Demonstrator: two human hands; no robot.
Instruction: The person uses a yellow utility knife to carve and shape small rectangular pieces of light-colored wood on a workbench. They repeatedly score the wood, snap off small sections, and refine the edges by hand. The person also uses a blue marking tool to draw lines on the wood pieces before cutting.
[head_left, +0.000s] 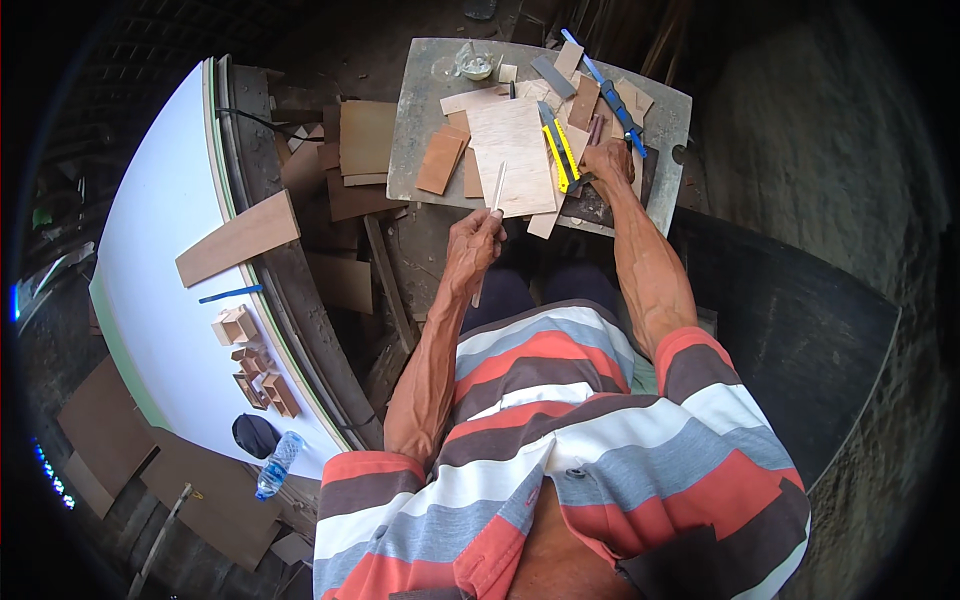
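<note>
My left hand [476, 243] is closed on a thin pale strip [499, 186], which sticks out above and below the fist at the near edge of a small worktable. A pale thin wooden sheet [508, 145] lies just beyond it. My right hand [608, 162] rests among wood scraps at the table's right side, its fingers curled; what they hold, if anything, is hidden. Just left of that hand is a yellow utility knife [562, 150], its blade pointing away from me. A blue and black long-handled tool [618, 108] lies just beyond the right hand.
The grey worktable [415, 95] bears brown wood pieces [441, 160] and a small glue-smeared bowl [474, 64]. On my left, a large white board [150, 260] carries a plank [240, 238], small wooden box shapes [264, 380] and a plastic bottle [279, 464]. A dark panel [790, 310] stands at right.
</note>
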